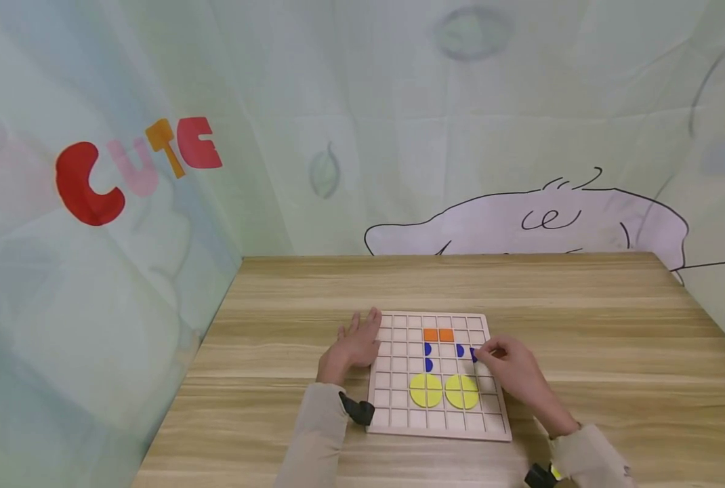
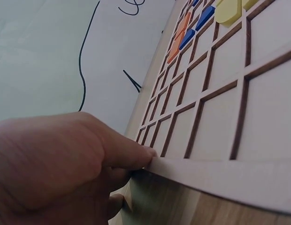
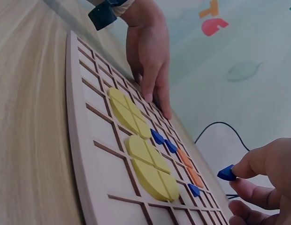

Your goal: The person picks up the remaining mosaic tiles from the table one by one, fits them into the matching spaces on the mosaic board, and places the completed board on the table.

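A light wooden grid board (image 1: 399, 400) lies on the table. My left hand (image 1: 356, 346) is at its left edge, fingers extended, with the thumb touching the rim in the left wrist view. Over the board's right side, my right hand (image 1: 515, 369) pinches a blue half-round piece (image 3: 226, 173) between thumb and forefinger, apart from the board in the right wrist view. Set in the grid are two orange squares (image 1: 431, 335), three blue half-round pieces (image 1: 460, 350), and two yellow discs (image 1: 426, 390) made of quarter pieces.
The wood-grain table (image 1: 265, 352) extends around the board on every side. Behind it hangs a printed curtain (image 1: 277, 169) with cartoon drawings and coloured letters. Dark wrist-worn devices (image 1: 358, 409) sit at both cuffs.
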`<state>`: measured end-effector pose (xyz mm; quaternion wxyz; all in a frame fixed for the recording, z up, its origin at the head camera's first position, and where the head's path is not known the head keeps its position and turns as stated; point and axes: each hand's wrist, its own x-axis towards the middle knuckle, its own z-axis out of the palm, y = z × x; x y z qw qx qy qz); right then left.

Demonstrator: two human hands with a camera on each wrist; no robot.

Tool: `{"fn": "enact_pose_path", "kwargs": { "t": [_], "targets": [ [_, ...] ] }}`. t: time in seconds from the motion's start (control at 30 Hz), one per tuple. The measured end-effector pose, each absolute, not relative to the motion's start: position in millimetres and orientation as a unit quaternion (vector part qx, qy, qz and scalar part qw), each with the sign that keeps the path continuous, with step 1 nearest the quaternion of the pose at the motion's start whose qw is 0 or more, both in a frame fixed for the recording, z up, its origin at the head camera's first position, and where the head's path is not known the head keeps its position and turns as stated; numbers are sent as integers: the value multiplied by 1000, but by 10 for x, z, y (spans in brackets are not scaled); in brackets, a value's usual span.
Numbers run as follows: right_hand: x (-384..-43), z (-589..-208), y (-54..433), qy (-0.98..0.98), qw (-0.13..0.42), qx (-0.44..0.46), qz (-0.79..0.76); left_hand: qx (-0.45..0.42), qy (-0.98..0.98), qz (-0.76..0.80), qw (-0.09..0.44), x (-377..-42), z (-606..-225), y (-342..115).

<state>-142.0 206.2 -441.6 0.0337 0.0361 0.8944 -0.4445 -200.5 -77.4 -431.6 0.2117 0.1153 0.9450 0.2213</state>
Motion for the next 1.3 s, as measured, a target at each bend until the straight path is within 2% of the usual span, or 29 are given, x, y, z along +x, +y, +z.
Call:
{"fn": "enact_pose_path", "kwargs": {
  "t": [0.57, 0.8, 1.3],
  "targets": [
    [-1407, -4564, 1870, 900, 31, 29, -435, 109, 945, 219, 215, -2005, -4343, -779],
    [-1405, -4608, 1856, 920, 5, 30, -390, 111, 945, 220, 215, -2017, -4331, -770],
    [-1406, -4594, 1797, 952, -7, 14, -304, 113, 943, 226, 219, -2018, -4332, -786]
  ]
}}
